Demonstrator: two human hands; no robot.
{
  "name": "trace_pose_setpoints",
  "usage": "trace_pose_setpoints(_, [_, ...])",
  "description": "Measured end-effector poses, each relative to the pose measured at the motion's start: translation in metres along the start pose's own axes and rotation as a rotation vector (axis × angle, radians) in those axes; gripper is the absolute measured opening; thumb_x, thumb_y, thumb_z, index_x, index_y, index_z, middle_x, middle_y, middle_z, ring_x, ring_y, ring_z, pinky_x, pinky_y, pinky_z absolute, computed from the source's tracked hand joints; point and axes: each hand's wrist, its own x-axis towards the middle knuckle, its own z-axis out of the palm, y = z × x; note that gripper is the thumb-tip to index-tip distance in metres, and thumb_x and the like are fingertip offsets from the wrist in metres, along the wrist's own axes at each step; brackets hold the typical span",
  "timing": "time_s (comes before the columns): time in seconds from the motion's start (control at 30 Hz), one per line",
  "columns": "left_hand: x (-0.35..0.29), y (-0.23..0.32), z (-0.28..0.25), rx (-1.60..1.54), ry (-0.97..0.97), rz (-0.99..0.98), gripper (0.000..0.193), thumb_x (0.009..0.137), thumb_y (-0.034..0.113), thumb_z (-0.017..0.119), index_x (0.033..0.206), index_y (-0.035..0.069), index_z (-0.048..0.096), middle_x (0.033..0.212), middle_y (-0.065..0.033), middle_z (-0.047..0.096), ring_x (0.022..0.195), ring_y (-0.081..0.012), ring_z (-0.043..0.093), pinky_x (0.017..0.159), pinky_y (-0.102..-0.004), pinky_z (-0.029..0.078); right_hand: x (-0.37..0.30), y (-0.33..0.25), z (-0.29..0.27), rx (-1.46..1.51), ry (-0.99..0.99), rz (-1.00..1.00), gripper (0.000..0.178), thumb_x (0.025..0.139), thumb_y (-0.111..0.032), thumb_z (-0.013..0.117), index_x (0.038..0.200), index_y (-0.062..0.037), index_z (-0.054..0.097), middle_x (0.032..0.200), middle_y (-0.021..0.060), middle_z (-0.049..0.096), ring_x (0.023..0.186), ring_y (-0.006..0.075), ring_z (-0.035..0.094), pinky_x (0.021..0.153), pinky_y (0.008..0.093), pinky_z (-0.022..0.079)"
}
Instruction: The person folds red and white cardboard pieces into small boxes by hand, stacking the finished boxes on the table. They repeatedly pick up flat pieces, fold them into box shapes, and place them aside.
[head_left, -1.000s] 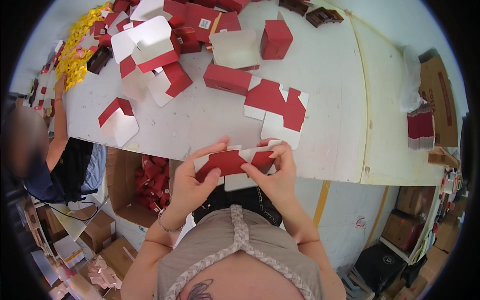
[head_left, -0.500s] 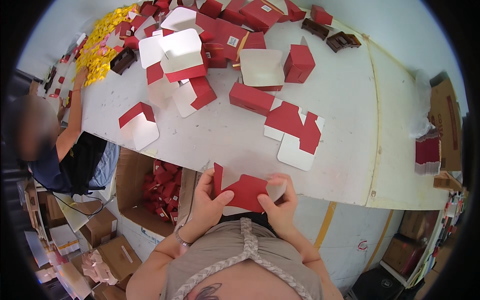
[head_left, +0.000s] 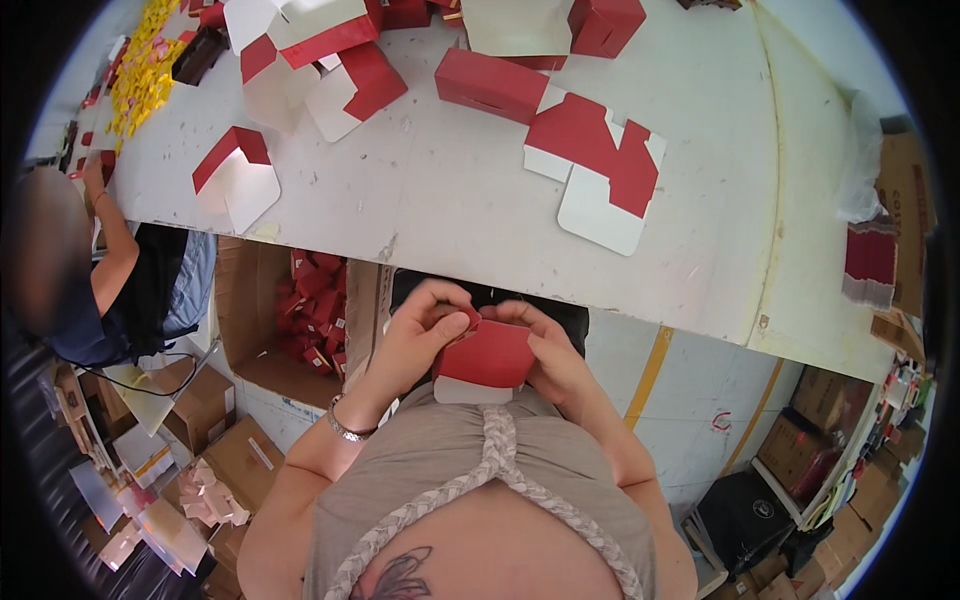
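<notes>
Close to my body, off the table's near edge, I hold a red and white folding carton (head_left: 487, 357) that is partly folded. My left hand (head_left: 427, 325) pinches a small red flap at its upper left corner. My right hand (head_left: 545, 350) grips its right side, thumb on the red face, other fingers behind it and partly hidden. A white flap hangs from the carton's lower edge. Beyond my hands, a flat red and white carton blank (head_left: 584, 140) lies on the table (head_left: 420, 205), its corner against a folded red box (head_left: 490, 84).
A partly folded carton (head_left: 238, 172) rests at the table's left, with more red boxes (head_left: 375, 82) behind. Below the edge stands a cardboard box (head_left: 245, 330) full of small red boxes. A co-worker's arm (head_left: 115, 235) reaches over the far left, near a yellow pile (head_left: 150, 75).
The carton and both hands have come nearer my body. Its upper left flap is now folded in under my left fingers. The view has tilted downward.
</notes>
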Motion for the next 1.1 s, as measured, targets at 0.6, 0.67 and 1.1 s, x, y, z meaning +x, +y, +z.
trace_pose_setpoints(0.6, [0.014, 0.044, 0.027, 0.934, -0.096, 1.081, 0.041, 0.059, 0.02, 0.084, 0.093, 0.003, 0.067, 0.102, -0.0111, 0.064, 0.094, -0.0293, 0.061, 0.076, -0.0338, 0.051, -0.015, -0.055, 0.049, -1.156, 0.097, -1.264, 0.045, 0.085, -0.005, 0.043, 0.128, 0.0064, 0.046, 0.133, 0.0204, 0.043, 0.108, 0.0288, 0.051, 0.094, 0.0368, 0.038])
trace_pose_setpoints(0.67, [0.024, 0.053, 0.022, 0.838, 0.056, 1.11, 0.04, 0.056, 0.017, 0.085, 0.088, 0.002, 0.067, 0.092, -0.0103, 0.066, 0.086, -0.0301, 0.063, 0.071, -0.0342, 0.052, -0.02, -0.047, 0.051, -1.138, -0.019, -1.461, 0.033, 0.079, -0.003, 0.046, 0.11, 0.0085, 0.056, 0.119, 0.0183, 0.054, 0.096, 0.0286, 0.057, 0.085, 0.0348, 0.044])
trace_pose_setpoints(1.1, [-0.008, 0.084, 0.041, 1.149, -0.055, 1.094, 0.037, 0.073, 0.042, 0.071, 0.085, 0.007, 0.067, 0.094, -0.0037, 0.066, 0.091, -0.0258, 0.057, 0.089, -0.046, 0.044, -0.023, -0.016, 0.047, -0.587, 0.079, -0.835, 0.027, 0.086, -0.007, 0.06, 0.112, -0.0008, 0.057, 0.107, 0.0102, 0.063, 0.095, 0.0184, 0.062, 0.08, 0.0308, 0.05])
